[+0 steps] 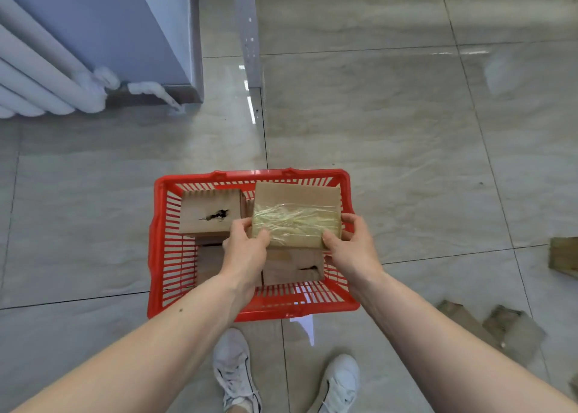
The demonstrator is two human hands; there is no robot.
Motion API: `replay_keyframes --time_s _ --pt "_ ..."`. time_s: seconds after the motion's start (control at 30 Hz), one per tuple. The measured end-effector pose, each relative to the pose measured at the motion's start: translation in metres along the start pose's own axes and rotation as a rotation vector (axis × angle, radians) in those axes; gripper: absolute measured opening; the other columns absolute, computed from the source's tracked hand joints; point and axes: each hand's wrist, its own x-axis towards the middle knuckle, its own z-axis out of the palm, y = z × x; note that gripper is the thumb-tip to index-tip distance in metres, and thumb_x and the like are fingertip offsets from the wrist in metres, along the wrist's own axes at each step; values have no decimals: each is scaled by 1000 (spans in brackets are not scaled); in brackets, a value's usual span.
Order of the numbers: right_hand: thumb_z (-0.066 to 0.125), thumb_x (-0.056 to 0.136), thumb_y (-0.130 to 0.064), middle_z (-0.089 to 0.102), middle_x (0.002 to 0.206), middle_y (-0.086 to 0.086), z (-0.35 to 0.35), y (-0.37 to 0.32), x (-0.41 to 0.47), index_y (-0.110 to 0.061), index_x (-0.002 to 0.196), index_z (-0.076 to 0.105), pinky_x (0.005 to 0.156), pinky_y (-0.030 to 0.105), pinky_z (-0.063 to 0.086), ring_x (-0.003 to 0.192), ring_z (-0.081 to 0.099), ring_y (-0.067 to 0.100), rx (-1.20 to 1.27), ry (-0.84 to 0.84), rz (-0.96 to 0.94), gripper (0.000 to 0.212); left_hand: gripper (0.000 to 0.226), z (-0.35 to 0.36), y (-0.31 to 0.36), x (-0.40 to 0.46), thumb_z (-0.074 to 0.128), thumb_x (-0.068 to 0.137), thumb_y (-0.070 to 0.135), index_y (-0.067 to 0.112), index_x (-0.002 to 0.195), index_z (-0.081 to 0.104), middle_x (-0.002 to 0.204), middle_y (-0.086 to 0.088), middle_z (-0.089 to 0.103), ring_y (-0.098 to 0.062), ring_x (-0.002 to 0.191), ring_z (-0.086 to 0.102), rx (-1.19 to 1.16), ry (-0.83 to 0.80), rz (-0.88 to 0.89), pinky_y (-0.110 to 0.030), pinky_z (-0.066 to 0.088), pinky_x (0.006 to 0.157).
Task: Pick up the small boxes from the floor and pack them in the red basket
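Observation:
A red plastic basket [156, 240] stands on the tiled floor in front of my feet. Over its right half I hold a small cardboard box wrapped in shiny clear tape [295, 215]. My left hand [247, 250] grips its near left corner and my right hand [350, 244] grips its near right corner. Inside the basket a box with a torn black hole [209, 215] sits at the far left. Another torn box [294, 269] lies under the one I hold, partly hidden. More small boxes [513, 328] lie on the floor at the right.
A white radiator [40, 78] and a grey cabinet [125, 25] stand at the far left. A pale metal post [250, 37] rises beyond the basket. A wooden-looking box [564, 256] lies at the right edge. My white shoes [234, 372] are just behind the basket.

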Motion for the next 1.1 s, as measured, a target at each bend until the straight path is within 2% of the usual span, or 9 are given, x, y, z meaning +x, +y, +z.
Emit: replay_keyframes --time_s 0.07,0.17,0.3,0.4,0.5,0.67,0.83,0.97,1.1 --pt "64 83 -18 67 110 -3 13 9 15 -33 116 50 93 48 55 101 68 22 -53 25 16 39 53 -2 -12 22 55 81 22 37 132 48 137 -5 50 -25 117 56 -89 -18 -63 -49 45 105" --pt "65 86 -16 66 115 -3 29 20 41 -27 124 51 94 47 55 103 66 22 -118 31 35 42 51 -1 -24 43 43 99 6 21 147 39 142 -4 50 -24 125 54 -236 -42 -124 -43 43 108" --pt "64 91 -12 63 122 0 48 29 75 -20 131 50 97 41 53 111 63 21 -193 6 41 44 54 2 -38 75 43 99 -1 6 150 28 148 -16 42 -28 130 50 -406 -6 -201 -42 39 113" --pt "64 92 -12 62 125 2 60 34 96 -19 132 49 90 33 53 106 60 18 -217 2 36 43 55 4 -43 96 42 97 -6 4 150 26 147 -19 42 -29 131 48 -482 11 -205 -42 41 112" --pt "63 93 -11 61 125 3 73 38 109 -19 132 49 82 28 52 99 57 15 -227 8 34 43 60 8 -46 108 44 97 -4 10 152 24 153 -15 36 -27 135 45 -488 27 -211 -42 42 111" --pt "61 93 -8 59 133 2 87 44 119 -21 140 46 82 26 48 104 55 12 -240 28 13 51 60 8 -47 117 46 97 1 8 152 23 158 -12 29 -29 136 44 -500 48 -241 -37 45 104" --pt "56 95 -2 45 152 4 78 39 112 -18 152 31 100 30 42 136 46 22 -167 -80 110 64 53 3 -42 111 45 98 -1 2 148 28 155 -13 33 -28 138 42 -459 55 -251 -42 44 109" --pt "59 95 -11 39 155 4 57 31 99 -20 152 30 103 32 39 139 42 23 -174 -97 122 64 56 0 -33 96 48 97 3 4 149 26 154 -11 35 -23 137 42 -383 79 -248 -43 47 105" --pt "65 91 -19 51 141 0 26 16 75 -20 147 37 106 44 46 128 52 24 -125 -27 138 63 56 10 -9 66 51 98 9 8 149 28 156 -10 31 -26 132 46 -296 65 -244 -46 44 108"
